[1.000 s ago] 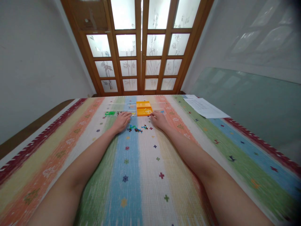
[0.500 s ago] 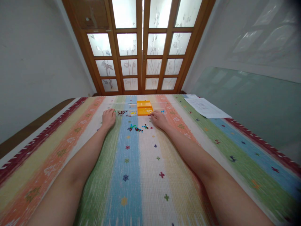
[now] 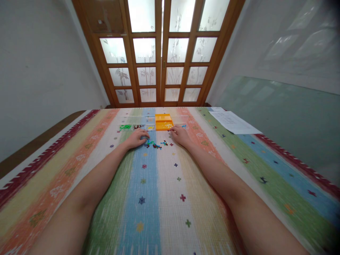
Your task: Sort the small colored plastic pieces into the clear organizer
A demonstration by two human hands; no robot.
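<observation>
Left hand (image 3: 137,138): shifted rightward to mid-frame loose pieces (image 3: 155,146), fingers apart, now within picking reach
Right hand (image 3: 180,135): unmoved beside orange tray (image 3: 159,118), fingers unclear

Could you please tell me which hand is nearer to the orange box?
The right hand, which is at the near right corner of the orange box; the left hand is farther off, to its left.
</observation>
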